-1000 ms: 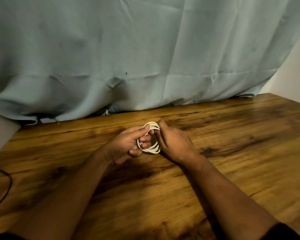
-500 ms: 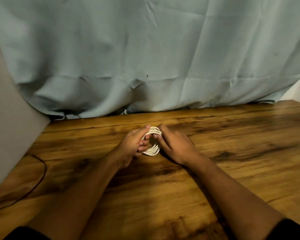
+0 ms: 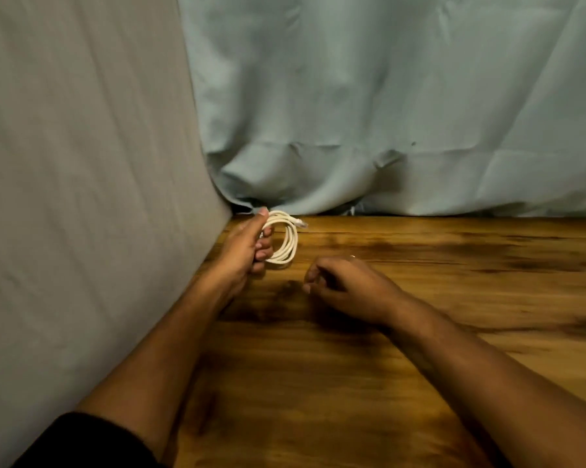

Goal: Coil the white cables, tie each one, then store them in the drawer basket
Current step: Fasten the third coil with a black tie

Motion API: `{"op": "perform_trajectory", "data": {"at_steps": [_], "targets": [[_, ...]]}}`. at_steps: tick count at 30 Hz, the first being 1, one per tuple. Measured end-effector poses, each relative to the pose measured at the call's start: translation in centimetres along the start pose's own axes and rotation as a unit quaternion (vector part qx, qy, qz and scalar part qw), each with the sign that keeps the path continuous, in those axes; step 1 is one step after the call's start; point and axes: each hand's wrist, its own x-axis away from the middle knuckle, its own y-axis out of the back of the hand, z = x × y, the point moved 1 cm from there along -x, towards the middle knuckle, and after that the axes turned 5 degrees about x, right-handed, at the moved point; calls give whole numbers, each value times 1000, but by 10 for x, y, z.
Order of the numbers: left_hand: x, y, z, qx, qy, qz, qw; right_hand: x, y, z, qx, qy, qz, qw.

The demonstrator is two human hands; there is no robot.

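Your right hand (image 3: 345,288) has let go, loosely curled, empty; left hand (image 3: 246,246) alone grips coiled cable (image 3: 294,239), keeping loops together.

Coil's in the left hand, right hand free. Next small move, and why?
Probably move the right hand to the coiled white cable to tie it: the left hand grips one side only, the plug end juts loose, and no tie shows on it.
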Motion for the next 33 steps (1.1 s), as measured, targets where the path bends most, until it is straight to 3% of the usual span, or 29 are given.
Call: {"op": "perform_trajectory", "data": {"at_steps": [5,9,12,17,26,33], "targets": [[-5,47,-11,13,-53,-95,994,-33,-34,50,0,107,22,994],[-9,61,-11,39,-75,-142,986,-55,-55,73,37,114,37,992],[-11,63,-9,54,-69,-151,985,-61,-59,76,92,127,36,987],[-12,60,-4,37,-56,-134,989,-49,-47,55,78,108,16,991],[-10,8,20,-19,-11,-73,997,28,8,-45,82,-34,-65,994],[-14,-86,50,-57,6,8,998,91,49,-112,52,-185,-148,970]]}}
